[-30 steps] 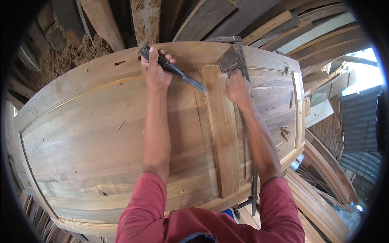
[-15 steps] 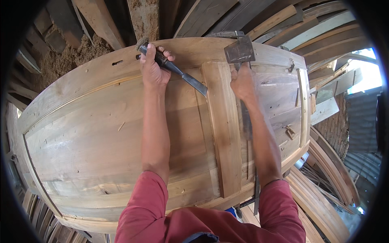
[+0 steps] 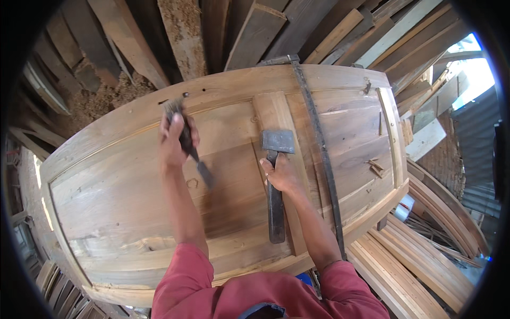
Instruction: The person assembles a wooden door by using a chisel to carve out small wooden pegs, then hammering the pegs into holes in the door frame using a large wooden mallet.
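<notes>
My left hand (image 3: 171, 146) is wrapped round the dark handle of a chisel (image 3: 204, 173). Its flat blade points down and right over the panel, slightly smeared by motion. My right hand (image 3: 284, 174) grips a hammer (image 3: 278, 141) with a blocky grey metal head and a thick dark handle pointing toward me. The hammer is over the upright rail (image 3: 273, 106) of a large wooden panelled door (image 3: 127, 181), which lies flat before me. Whether either tool touches the wood is unclear.
A long dark bar clamp (image 3: 320, 139) crosses the door right of the hammer. Wood scraps (image 3: 376, 167) lie on the right panel. Planks (image 3: 255, 34) lean at the back, with sawdust (image 3: 109, 103) at the far left. Long boards (image 3: 404, 266) are stacked at the lower right.
My left hand has drawn the chisel left and nearer, off the rail's edge. My right hand has brought the hammer nearer and left, away from the clamp. The view has shifted too.
</notes>
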The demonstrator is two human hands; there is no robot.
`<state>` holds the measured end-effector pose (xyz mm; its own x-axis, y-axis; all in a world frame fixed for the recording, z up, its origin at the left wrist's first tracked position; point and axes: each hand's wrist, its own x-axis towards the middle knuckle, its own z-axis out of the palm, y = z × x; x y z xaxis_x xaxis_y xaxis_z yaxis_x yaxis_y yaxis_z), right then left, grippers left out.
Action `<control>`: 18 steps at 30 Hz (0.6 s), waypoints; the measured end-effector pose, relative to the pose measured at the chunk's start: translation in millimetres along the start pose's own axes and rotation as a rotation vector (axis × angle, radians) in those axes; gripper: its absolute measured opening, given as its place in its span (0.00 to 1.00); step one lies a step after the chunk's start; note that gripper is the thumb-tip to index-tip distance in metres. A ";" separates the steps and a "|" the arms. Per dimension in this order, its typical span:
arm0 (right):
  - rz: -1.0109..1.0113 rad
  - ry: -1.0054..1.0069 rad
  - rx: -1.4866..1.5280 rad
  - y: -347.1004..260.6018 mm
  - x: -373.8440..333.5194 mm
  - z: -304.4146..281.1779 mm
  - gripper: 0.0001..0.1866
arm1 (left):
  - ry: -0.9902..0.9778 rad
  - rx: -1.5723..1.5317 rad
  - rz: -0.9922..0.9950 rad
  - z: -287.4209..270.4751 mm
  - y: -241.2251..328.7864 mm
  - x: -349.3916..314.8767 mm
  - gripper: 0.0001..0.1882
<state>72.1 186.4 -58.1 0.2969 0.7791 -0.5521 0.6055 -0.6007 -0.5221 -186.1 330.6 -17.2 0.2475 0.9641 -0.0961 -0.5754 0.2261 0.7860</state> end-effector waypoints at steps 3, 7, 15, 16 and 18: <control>0.111 -0.132 0.101 -53.4 -44.0 -8.7 0.33 | 0.065 0.844 -0.007 -10.7 46.7 -73.4 0.20; -0.239 0.037 -0.258 -26.1 -78.9 57.1 0.28 | 0.236 1.688 -0.064 -38.4 71.3 -167.3 0.24; -0.284 -0.034 -0.366 10.1 -173.4 41.5 0.19 | 0.430 1.978 -0.308 -138.3 79.1 -318.4 0.27; -0.259 0.036 -0.330 31.9 -182.0 36.3 0.19 | 0.396 1.939 -0.380 -134.3 82.9 -325.1 0.28; -0.363 0.238 -0.368 89.1 -199.6 24.7 0.16 | 0.343 1.817 -0.549 -131.9 91.2 -334.3 0.32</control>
<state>48.6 -27.0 -10.5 0.1544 0.9684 -0.1956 0.9043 -0.2183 -0.3669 -424.1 47.3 6.1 -0.1793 0.8819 -0.4360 0.9334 0.2925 0.2078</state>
